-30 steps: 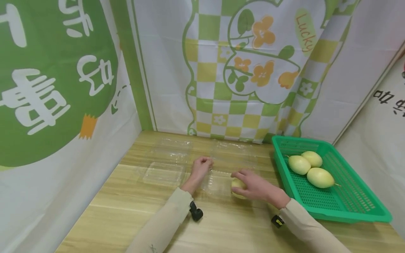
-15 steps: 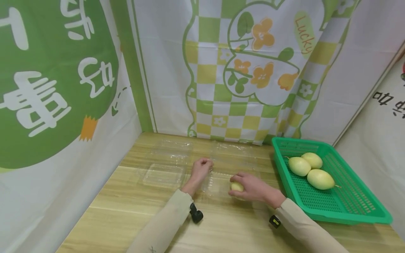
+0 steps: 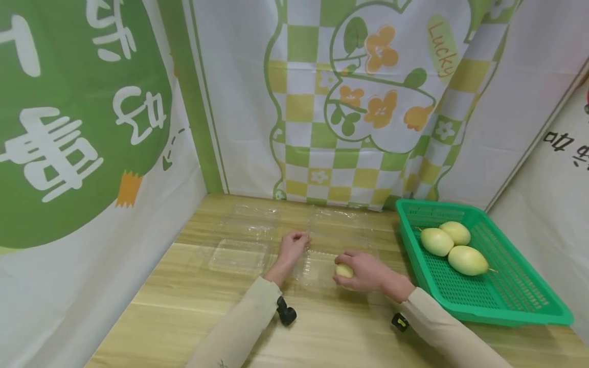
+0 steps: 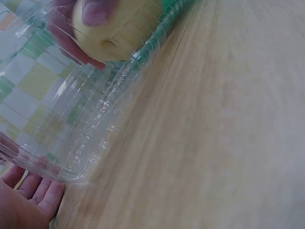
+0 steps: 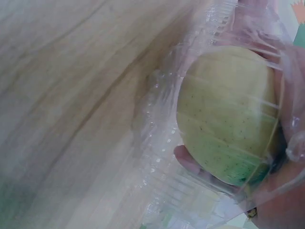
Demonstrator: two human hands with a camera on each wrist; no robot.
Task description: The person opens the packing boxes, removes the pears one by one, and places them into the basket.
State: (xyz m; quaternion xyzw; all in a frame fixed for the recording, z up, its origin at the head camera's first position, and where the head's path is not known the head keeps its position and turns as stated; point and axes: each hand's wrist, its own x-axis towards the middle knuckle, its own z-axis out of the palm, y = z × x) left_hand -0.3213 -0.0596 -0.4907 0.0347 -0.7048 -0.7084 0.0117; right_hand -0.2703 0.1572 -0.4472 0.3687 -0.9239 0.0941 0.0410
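Note:
On the wooden table a clear plastic clamshell box (image 3: pixel 317 263) lies with its lid (image 3: pixel 338 225) folded back. My left hand (image 3: pixel 293 250) grips the box's left edge, its fingers (image 4: pixel 35 188) partly seen through the plastic in the left wrist view. Inside the right part of the box, my right hand (image 3: pixel 365 271) holds a pale yellow oval melon (image 5: pixel 228 114), fingers and thumb around it. The right wrist view shows the melon through the box wall, low in the box; whether it touches the bottom I cannot tell.
A green plastic basket (image 3: pixel 497 314) stands on the right with 3 pale yellow melons (image 3: pixel 468 259) in it. Left of my left hand lies another open clear plastic box (image 3: pixel 239 255). Printed cloths (image 3: pixel 239 102) hang behind and beside the table.
My right hand has shifted slightly left with the melon over the last second, then stayed nearly still. The left hand keeps its place on the box edge.

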